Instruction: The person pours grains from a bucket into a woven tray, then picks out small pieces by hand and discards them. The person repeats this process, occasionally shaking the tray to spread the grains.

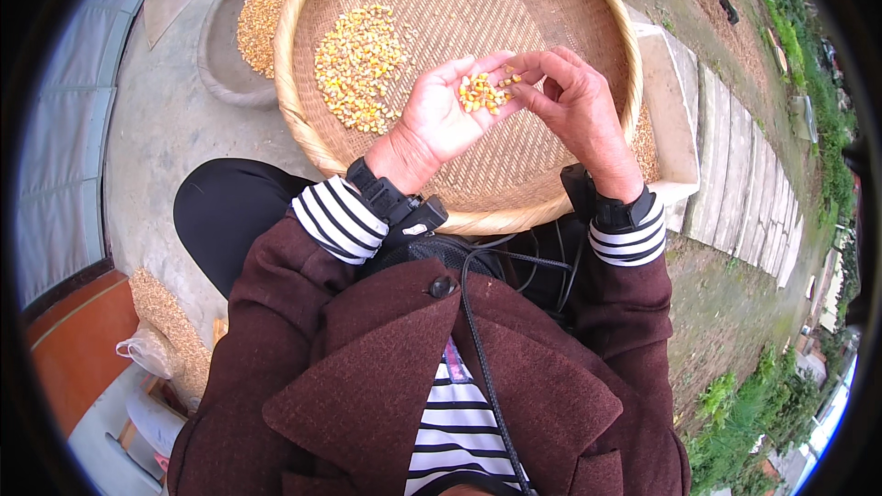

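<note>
My left hand [448, 100] lies palm up over a round woven bamboo tray, cupping a small heap of corn kernels [480, 94]. My right hand [568, 89] reaches over the left fingers from the right, its thumb and fingertips bent around a few kernels at the heap's edge. Whether it pinches any of them is hard to see. Beneath both hands is the bamboo tray [482, 0], its thick pale rim resting close to my lap. A larger pile of yellow corn kernels [362, 69] is spread on the tray's left side.
Left of the tray, a grey basin [224, 48] holds more corn [272, 17]. Kernels are also heaped on the floor [172, 324] at lower left, beside a plastic bag [148, 351]. A pale box-like container [665, 103] and slabs [737, 151] lie right. A cable [475, 317] hangs down my coat.
</note>
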Available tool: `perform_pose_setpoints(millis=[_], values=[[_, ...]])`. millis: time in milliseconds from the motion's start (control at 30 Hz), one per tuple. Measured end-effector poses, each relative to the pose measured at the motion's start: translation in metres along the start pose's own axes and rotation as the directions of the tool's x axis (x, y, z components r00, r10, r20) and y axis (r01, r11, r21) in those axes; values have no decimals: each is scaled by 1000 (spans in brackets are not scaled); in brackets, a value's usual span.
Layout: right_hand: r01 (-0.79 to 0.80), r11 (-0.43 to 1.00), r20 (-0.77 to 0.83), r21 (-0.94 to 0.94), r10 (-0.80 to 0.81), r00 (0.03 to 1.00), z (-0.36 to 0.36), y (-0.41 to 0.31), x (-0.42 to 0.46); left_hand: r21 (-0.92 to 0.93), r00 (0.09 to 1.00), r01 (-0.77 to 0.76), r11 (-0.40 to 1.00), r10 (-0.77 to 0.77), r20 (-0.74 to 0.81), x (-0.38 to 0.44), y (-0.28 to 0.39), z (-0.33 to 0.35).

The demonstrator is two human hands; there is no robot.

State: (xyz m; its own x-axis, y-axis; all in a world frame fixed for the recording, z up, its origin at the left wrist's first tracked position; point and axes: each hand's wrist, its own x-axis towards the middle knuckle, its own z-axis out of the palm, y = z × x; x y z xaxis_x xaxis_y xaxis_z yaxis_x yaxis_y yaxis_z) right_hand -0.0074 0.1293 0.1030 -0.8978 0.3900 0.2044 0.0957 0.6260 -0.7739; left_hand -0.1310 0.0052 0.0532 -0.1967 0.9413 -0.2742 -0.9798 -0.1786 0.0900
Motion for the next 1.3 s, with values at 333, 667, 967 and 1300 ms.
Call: perform_pose_setpoints(millis=[333,667,967,1300], values=[[41,997,-72,-72,-46,996,10,9,1,-105,977,87,991,-64,203,2,4,-18],[43,973,-94,-228,-66,993,12,-2,2,-133,964,89,987,-52,261,3,4,-22],[58,963,-47,-264,-73,996,10,-2,3,-52,979,23,998,-12,202,3,4,-20],[-177,896,-245,-408,80,966,2,15,2,-99,999,-7,995,10,33,-5,-2,10]])
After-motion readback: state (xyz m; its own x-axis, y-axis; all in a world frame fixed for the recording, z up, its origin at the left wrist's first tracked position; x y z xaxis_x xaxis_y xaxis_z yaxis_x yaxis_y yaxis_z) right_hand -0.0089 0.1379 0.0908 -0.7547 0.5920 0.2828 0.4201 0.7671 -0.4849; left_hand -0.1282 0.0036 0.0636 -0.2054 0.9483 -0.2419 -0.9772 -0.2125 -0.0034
